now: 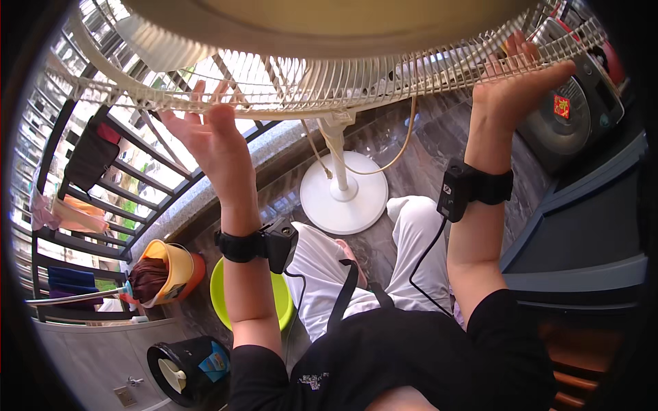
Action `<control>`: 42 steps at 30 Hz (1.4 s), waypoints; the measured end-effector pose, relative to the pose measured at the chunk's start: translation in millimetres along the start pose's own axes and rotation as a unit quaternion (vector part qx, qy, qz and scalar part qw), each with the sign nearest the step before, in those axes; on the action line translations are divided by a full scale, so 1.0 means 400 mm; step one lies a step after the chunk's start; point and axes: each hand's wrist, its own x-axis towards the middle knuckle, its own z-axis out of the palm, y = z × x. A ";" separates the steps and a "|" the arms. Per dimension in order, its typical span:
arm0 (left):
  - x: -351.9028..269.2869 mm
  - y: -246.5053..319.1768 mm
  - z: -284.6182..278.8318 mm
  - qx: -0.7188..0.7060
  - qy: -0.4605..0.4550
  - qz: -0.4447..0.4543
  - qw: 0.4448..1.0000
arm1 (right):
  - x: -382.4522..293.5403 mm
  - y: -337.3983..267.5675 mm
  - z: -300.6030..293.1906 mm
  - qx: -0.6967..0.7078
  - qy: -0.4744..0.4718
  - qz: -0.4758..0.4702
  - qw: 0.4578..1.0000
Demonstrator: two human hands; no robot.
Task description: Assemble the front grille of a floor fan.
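Note:
A white pedestal fan stands in front of me, its wire grille (pixel 370 85) spanning the top of the view. My left hand (pixel 216 138) is at the lower left of the grille, fingers behind the wires and thumb on the near side. On the far right, my right hand (pixel 506 95) supports the grille's rim; its fingers show through the wires and its thumb points outward. A large pale disc (pixel 329 25) close to the camera covers part of the grille. Below, the fan's pole (pixel 336 154) rises from a round white base (pixel 344 218) on the floor.
A cream cord (pixel 406 146) hangs from the fan. Left are a barred railing (pixel 139 177), an orange bucket (pixel 193 277) with a mop, a lime-green basin (pixel 218 293) and a black bucket (pixel 190 354). A washing machine (pixel 596 92) stands right, beside a dark door (pixel 581 226).

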 end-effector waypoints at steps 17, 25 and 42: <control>0.023 0.038 0.045 0.014 0.009 -0.049 0.999 | 0.045 0.050 -0.008 0.016 -0.076 0.060 0.995; 0.032 0.030 0.038 0.050 0.000 -0.022 0.998 | 0.035 0.024 -0.006 0.035 -0.070 0.114 0.990; 0.024 0.087 0.057 0.191 0.030 0.063 0.979 | 0.026 0.004 -0.025 0.062 -0.091 0.139 0.984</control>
